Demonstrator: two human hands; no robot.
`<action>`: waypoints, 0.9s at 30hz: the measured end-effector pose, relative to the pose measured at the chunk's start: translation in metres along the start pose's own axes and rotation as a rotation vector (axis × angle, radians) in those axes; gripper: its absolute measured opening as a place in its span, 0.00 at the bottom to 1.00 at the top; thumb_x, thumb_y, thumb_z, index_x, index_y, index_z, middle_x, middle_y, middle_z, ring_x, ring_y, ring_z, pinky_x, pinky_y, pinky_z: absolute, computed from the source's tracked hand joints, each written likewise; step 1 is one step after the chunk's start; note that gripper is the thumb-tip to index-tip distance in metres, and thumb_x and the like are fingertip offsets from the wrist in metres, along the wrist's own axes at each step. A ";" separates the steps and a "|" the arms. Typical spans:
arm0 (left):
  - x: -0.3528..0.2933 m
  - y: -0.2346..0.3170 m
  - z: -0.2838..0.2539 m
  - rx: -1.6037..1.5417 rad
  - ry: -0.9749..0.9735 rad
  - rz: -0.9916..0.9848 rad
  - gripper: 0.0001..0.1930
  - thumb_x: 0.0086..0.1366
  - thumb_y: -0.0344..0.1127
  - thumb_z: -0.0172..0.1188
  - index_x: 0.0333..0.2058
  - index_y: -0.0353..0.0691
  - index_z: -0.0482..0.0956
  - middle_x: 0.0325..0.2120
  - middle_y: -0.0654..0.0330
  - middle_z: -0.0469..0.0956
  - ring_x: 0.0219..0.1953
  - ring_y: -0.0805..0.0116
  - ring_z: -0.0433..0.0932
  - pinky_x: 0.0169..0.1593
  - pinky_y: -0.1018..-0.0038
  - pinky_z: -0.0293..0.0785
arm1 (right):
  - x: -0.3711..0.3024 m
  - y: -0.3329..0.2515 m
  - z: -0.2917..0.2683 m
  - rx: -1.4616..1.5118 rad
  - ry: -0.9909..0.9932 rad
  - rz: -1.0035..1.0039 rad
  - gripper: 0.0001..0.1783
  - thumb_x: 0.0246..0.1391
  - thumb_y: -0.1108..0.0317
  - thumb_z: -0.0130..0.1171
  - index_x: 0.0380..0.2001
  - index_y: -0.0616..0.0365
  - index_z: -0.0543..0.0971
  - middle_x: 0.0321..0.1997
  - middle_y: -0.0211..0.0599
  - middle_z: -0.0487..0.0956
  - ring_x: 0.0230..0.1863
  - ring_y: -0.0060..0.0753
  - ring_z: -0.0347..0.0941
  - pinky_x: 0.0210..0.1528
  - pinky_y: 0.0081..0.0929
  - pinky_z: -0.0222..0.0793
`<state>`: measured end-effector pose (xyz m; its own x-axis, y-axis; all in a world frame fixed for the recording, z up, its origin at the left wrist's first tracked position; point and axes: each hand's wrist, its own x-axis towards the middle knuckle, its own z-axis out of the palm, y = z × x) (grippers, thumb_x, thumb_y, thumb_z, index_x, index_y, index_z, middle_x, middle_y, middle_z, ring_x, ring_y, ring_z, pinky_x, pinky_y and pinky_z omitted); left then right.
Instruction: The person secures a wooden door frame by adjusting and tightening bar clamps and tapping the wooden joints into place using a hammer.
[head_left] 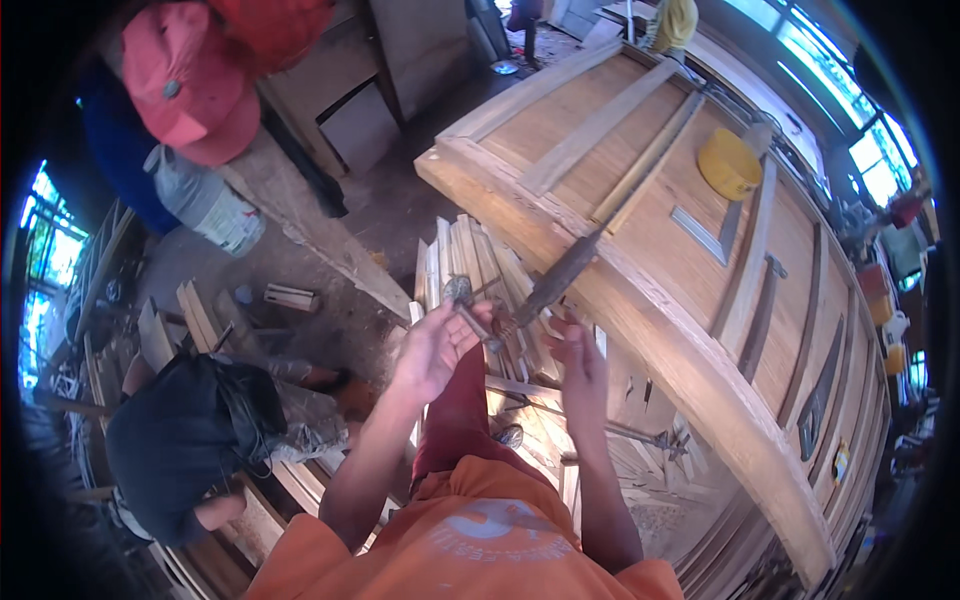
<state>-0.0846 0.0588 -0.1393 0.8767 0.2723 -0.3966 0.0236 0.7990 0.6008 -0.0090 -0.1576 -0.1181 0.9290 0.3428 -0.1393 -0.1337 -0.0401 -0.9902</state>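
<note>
A long bar clamp (562,276) lies across the edge of a large wooden panel (650,300), its dark end reaching out toward me. My left hand (438,348) has its fingers around the metal screw end (478,322) of this clamp, where a rusty coil shows. To the right of that end, my right hand (578,358) is raised with its fingers loosely bent and apart, and I see nothing in it. The panel has a plywood face with wooden strips across it.
A yellow round container (729,164), a metal square (703,236) and a hammer (765,310) lie on the panel. Stacked wood strips (470,250) fill the floor ahead. At left, a person in dark clothes (190,440) bends low; a pink cap (190,85) and plastic bottle (205,200) are farther up.
</note>
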 end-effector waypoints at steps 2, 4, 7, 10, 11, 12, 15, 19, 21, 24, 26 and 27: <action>-0.009 -0.004 0.025 0.268 0.087 0.315 0.21 0.80 0.43 0.52 0.61 0.33 0.75 0.53 0.51 0.85 0.55 0.64 0.82 0.63 0.67 0.73 | 0.005 -0.011 -0.011 -0.025 0.043 0.000 0.37 0.77 0.43 0.46 0.69 0.69 0.70 0.62 0.49 0.81 0.58 0.38 0.80 0.65 0.36 0.71; -0.028 -0.027 0.045 0.552 0.123 0.445 0.21 0.78 0.39 0.55 0.64 0.35 0.74 0.54 0.52 0.84 0.57 0.62 0.81 0.63 0.66 0.71 | 0.008 -0.019 -0.020 -0.094 0.045 -0.029 0.41 0.77 0.39 0.43 0.69 0.71 0.70 0.61 0.49 0.81 0.58 0.40 0.80 0.63 0.36 0.72; -0.039 -0.074 0.051 1.432 -0.109 0.983 0.26 0.68 0.33 0.65 0.64 0.37 0.77 0.70 0.48 0.68 0.72 0.49 0.66 0.70 0.58 0.64 | 0.008 -0.024 -0.030 0.039 0.128 0.002 0.41 0.77 0.39 0.43 0.67 0.73 0.71 0.62 0.51 0.81 0.59 0.40 0.79 0.65 0.37 0.70; -0.029 -0.099 0.016 1.750 -0.212 0.835 0.26 0.68 0.34 0.65 0.63 0.34 0.77 0.72 0.48 0.65 0.75 0.48 0.63 0.70 0.54 0.63 | 0.007 -0.022 -0.036 0.087 0.199 -0.035 0.34 0.79 0.47 0.42 0.66 0.69 0.74 0.61 0.49 0.81 0.60 0.40 0.79 0.67 0.38 0.71; -0.027 -0.093 -0.005 1.713 -0.314 0.759 0.25 0.70 0.36 0.64 0.62 0.31 0.77 0.72 0.50 0.66 0.74 0.48 0.64 0.71 0.55 0.63 | 0.007 -0.021 -0.036 0.083 0.204 -0.014 0.34 0.79 0.47 0.42 0.66 0.69 0.74 0.61 0.49 0.81 0.60 0.40 0.79 0.67 0.38 0.71; -0.031 -0.089 -0.021 1.677 -0.366 0.596 0.24 0.72 0.38 0.64 0.61 0.29 0.77 0.72 0.51 0.67 0.73 0.49 0.66 0.72 0.55 0.63 | 0.006 -0.021 -0.036 0.048 0.203 -0.016 0.31 0.79 0.50 0.45 0.66 0.69 0.73 0.61 0.49 0.81 0.60 0.40 0.79 0.66 0.36 0.71; -0.046 -0.075 -0.045 0.841 -0.043 -0.111 0.26 0.78 0.44 0.57 0.63 0.27 0.74 0.71 0.49 0.67 0.72 0.51 0.67 0.74 0.60 0.65 | 0.005 -0.023 -0.028 -0.024 0.197 -0.041 0.27 0.77 0.57 0.51 0.66 0.69 0.74 0.62 0.49 0.81 0.59 0.39 0.79 0.65 0.35 0.71; -0.028 -0.069 -0.032 -0.527 -0.304 -0.529 0.37 0.81 0.57 0.47 0.68 0.23 0.63 0.64 0.38 0.73 0.65 0.50 0.76 0.69 0.64 0.75 | 0.004 -0.041 -0.006 -0.123 0.187 -0.158 0.25 0.73 0.66 0.59 0.67 0.68 0.73 0.63 0.51 0.80 0.59 0.38 0.79 0.65 0.35 0.71; -0.003 -0.072 -0.026 -0.595 -0.260 -0.581 0.38 0.80 0.57 0.50 0.66 0.21 0.64 0.62 0.40 0.75 0.63 0.51 0.78 0.67 0.62 0.77 | 0.008 -0.053 0.004 -0.268 0.187 -0.197 0.26 0.71 0.67 0.60 0.67 0.69 0.72 0.64 0.54 0.79 0.62 0.42 0.78 0.67 0.38 0.69; 0.027 -0.069 -0.032 -0.489 -0.123 -0.404 0.26 0.80 0.47 0.51 0.63 0.28 0.70 0.57 0.45 0.79 0.60 0.54 0.80 0.65 0.61 0.79 | 0.019 -0.065 0.013 -0.548 0.097 -0.427 0.29 0.69 0.68 0.61 0.68 0.69 0.71 0.67 0.60 0.76 0.68 0.53 0.74 0.71 0.44 0.65; 0.035 -0.052 -0.035 -0.341 0.078 -0.280 0.18 0.80 0.39 0.49 0.60 0.36 0.75 0.47 0.54 0.85 0.52 0.59 0.85 0.61 0.63 0.82 | 0.028 -0.066 0.014 -0.694 0.028 -0.602 0.30 0.68 0.68 0.62 0.68 0.69 0.71 0.69 0.62 0.74 0.71 0.59 0.70 0.74 0.48 0.62; 0.039 -0.033 -0.035 -0.663 -0.490 -0.345 0.17 0.79 0.36 0.52 0.59 0.31 0.74 0.51 0.49 0.85 0.50 0.62 0.87 0.53 0.67 0.86 | 0.033 -0.065 0.013 -0.824 -0.034 -0.653 0.29 0.68 0.66 0.61 0.68 0.69 0.71 0.71 0.63 0.72 0.74 0.62 0.66 0.75 0.51 0.59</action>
<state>-0.0682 0.0618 -0.1990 0.9828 -0.1784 -0.0488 0.1740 0.9813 -0.0822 0.0255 -0.1315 -0.0584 0.7243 0.5534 0.4113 0.6774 -0.4597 -0.5743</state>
